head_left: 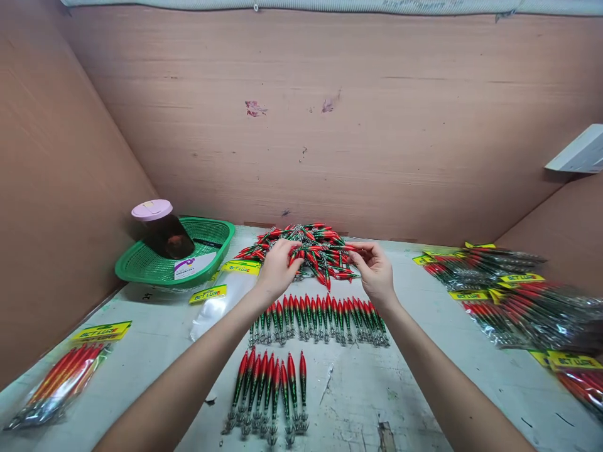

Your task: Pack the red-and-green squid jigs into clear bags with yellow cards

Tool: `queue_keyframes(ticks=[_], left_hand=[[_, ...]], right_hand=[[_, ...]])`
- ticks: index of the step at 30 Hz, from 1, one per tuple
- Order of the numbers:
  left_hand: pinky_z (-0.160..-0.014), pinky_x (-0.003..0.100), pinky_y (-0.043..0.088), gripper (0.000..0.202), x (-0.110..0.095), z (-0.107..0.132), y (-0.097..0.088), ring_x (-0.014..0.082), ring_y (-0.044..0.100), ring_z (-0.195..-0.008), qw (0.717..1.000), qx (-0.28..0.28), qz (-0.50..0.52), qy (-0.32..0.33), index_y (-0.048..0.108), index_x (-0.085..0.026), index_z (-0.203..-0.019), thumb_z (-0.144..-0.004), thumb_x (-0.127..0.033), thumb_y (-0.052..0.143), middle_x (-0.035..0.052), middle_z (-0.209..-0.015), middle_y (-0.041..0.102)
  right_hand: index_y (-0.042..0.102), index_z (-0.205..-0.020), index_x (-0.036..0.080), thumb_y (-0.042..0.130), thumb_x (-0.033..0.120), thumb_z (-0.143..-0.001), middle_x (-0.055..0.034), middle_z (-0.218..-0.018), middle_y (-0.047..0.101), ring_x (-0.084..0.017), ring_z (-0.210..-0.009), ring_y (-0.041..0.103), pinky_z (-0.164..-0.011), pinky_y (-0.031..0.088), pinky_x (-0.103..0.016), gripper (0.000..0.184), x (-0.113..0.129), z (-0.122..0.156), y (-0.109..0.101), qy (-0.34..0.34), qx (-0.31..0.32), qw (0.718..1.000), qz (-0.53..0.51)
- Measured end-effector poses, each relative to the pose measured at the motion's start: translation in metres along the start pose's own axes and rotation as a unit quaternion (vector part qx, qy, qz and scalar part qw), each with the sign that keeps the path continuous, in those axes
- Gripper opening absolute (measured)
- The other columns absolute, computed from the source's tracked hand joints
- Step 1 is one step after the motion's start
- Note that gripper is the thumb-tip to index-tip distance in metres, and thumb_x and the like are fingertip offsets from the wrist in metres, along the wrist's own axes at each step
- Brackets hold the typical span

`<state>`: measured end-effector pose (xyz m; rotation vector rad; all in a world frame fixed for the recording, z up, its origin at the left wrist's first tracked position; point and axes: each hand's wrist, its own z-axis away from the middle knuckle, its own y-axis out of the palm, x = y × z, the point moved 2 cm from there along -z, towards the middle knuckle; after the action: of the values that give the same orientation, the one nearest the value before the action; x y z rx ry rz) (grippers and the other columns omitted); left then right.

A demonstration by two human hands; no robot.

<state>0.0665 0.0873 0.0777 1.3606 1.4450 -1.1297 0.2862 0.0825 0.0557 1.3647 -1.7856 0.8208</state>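
From where I stand, a loose heap of red-and-green lures [320, 256] lies at twelve o'clock on the bench [358, 389] — the left hand [277, 269] at its eight, the right hand [378, 275] at its four. Fingers and thumbs are narrowed on lures; whether either truly grips, I cannot tell. The lures look light, stiff, slick — best pinched by the red end [302, 361], clear of the spiky hooks [272, 438].

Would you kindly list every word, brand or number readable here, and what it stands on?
"BCT LURE": yellow header of the far-left lure pack.
"BCT LURE": headers of the clear bags.
"BCT LURE": header of the nearest right-side pack.
Too small or blurred: white card, top strip, table mark, some other right-side headers.
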Motion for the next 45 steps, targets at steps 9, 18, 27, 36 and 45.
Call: queue_keyframes(ticks=[9,18,27,36,45], left_hand=[[-0.089,0.042,0.048,0.017,0.017,-0.049,0.037,0.0191,0.059,-0.099,0.980,0.099,-0.164,0.052,0.064,-0.017,-0.097,-0.089,-0.030,0.057,0.0067,-0.110,0.063],[-0.104,0.041,0.036,0.020,0.007,-0.042,0.037,0.0242,0.052,-0.108,0.993,0.100,-0.054,0.020,0.067,-0.022,-0.078,-0.069,-0.004,0.062,0.0056,-0.097,0.062],[-0.090,0.036,0.050,0.029,-0.017,0.057,0.025,0.0183,0.066,-0.086,0.926,0.188,0.246,-0.215,0.063,-0.012,-0.111,-0.084,-0.013,0.056,0.0114,-0.093,0.067],[-0.093,0.037,0.053,0.018,-0.031,0.105,0.022,0.0165,0.069,-0.082,0.835,0.127,0.392,-0.364,0.065,-0.013,-0.095,-0.079,-0.005,0.065,0.0071,-0.087,0.070],[-0.066,0.020,0.051,0.019,-0.039,0.122,0.018,0.0115,0.068,-0.071,0.841,0.118,0.371,-0.376,0.066,-0.015,-0.090,-0.073,-0.009,0.072,0.0064,-0.086,0.073]], right_hand=[[0.063,-0.094,0.023,0.058,0.036,-0.086,-0.0066,-0.092,0.068,-0.020,-0.082,0.063,-0.075,0.052,-0.037,0.016,0.006,0.002,0.006,-0.080,0.005,0.994,0.073],[0.061,-0.091,0.024,0.054,0.036,-0.087,-0.0073,-0.092,0.064,-0.023,-0.088,0.061,-0.082,0.050,-0.041,0.014,0.019,0.000,0.013,-0.097,-0.013,0.990,0.099],[0.060,-0.112,0.023,0.060,0.039,-0.085,-0.0029,-0.087,0.061,-0.013,-0.071,0.059,-0.059,0.054,-0.026,0.032,0.061,0.057,-0.025,0.173,0.116,0.976,-0.060],[0.061,-0.089,0.021,0.076,0.036,-0.073,0.0009,-0.076,0.062,-0.011,-0.066,0.060,-0.056,0.056,-0.022,0.027,0.086,0.099,-0.006,0.337,0.156,0.906,-0.204],[0.063,-0.088,0.020,0.078,0.033,-0.070,-0.0008,-0.077,0.067,-0.013,-0.068,0.065,-0.055,0.057,-0.023,0.027,0.098,0.111,-0.002,0.370,0.132,0.884,-0.254]])
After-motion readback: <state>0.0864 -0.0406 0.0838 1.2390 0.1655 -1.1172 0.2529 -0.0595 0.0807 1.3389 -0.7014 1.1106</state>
